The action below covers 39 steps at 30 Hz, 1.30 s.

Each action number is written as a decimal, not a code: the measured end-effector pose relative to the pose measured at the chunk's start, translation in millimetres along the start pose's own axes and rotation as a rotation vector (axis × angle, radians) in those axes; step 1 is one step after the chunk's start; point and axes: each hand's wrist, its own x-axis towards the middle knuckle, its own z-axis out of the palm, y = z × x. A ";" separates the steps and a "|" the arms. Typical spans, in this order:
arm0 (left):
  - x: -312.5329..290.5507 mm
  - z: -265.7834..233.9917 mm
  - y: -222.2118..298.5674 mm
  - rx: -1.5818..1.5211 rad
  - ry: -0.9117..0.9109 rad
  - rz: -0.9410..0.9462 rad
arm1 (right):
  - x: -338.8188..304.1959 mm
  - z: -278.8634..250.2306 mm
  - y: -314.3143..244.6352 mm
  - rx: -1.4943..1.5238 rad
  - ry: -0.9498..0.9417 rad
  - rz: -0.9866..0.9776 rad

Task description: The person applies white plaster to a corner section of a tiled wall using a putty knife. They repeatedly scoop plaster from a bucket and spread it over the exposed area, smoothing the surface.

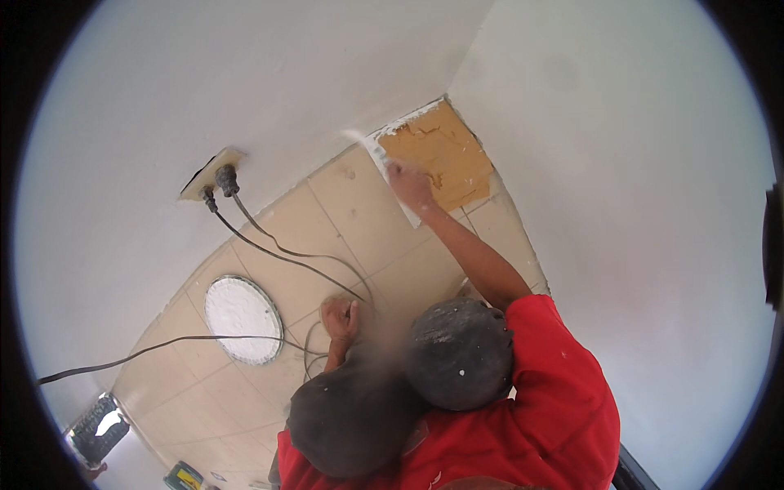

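Note:
My right hand (411, 184) reaches far forward to the corner of the floor, its fingers closed around a pale, slender tool (371, 144). The tool is smeared by motion; its kind cannot be made out. Just beside and partly under this hand lies a brown cardboard-like sheet (445, 151), torn on its surface, with white smears along its left and far edges. My left hand (340, 319) is low, near my left knee, with curled fingers. Whether anything sits inside that grip is hidden. Close by it run loops of dark cable (359, 278).
Two plugs (226, 178) sit in a wall socket (196, 181) on the left wall. A round, white-topped object (243, 320) stands on the beige floor tiles (188, 392), with a cable across it. White walls (621, 188) meet at the corner. My dark knees (460, 353) are in front.

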 end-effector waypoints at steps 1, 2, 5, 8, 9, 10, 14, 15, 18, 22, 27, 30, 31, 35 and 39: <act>5.8 6.4 3.9 -0.021 -0.005 0.020 | 9.1 -5.8 23.6 0.051 0.026 0.117; 4.7 5.6 0.8 -0.016 -0.016 0.017 | 15.6 -11.1 28.2 0.126 0.042 0.221; -5.1 -4.2 -9.3 0.018 -0.004 -0.008 | 13.8 -45.7 20.2 0.282 0.013 0.288; -2.1 -2.0 -1.8 0.020 0.032 -0.003 | -1.6 -42.0 34.2 0.130 0.123 0.139; -2.2 -4.0 -1.2 0.022 0.029 -0.012 | -5.4 -35.2 39.4 0.089 0.187 0.077; -1.6 -3.8 -2.3 0.020 0.020 -0.017 | -7.5 -34.8 40.5 0.070 0.179 0.061; -0.8 -0.3 -3.5 -0.023 0.044 0.007 | -3.5 -25.4 37.4 0.018 0.107 0.024; 0.0 1.2 -3.6 -0.023 0.021 0.002 | 1.6 -22.2 39.4 0.005 0.083 0.024; 3.6 5.7 -0.6 -0.019 -0.003 -0.002 | 16.4 -13.3 36.5 0.043 0.147 0.073; -1.5 -3.5 -3.0 0.017 0.045 0.027 | -11.1 -10.3 27.1 0.120 0.033 0.119; 1.1 -1.3 0.8 -0.006 0.029 -0.016 | -5.7 -9.7 13.7 0.207 0.000 0.204; 5.7 1.8 1.2 -0.023 0.025 0.018 | 0.0 2.2 30.1 0.229 0.048 0.209; 3.6 -0.7 -1.3 -0.012 0.026 0.012 | -3.2 0.9 23.2 0.260 0.036 0.212; -0.1 -3.1 1.6 -0.025 0.087 0.006 | -15.1 -16.2 9.9 0.308 0.014 0.195; 11.7 7.9 7.3 -0.085 0.019 0.033 | 1.9 5.7 35.5 0.044 0.202 0.083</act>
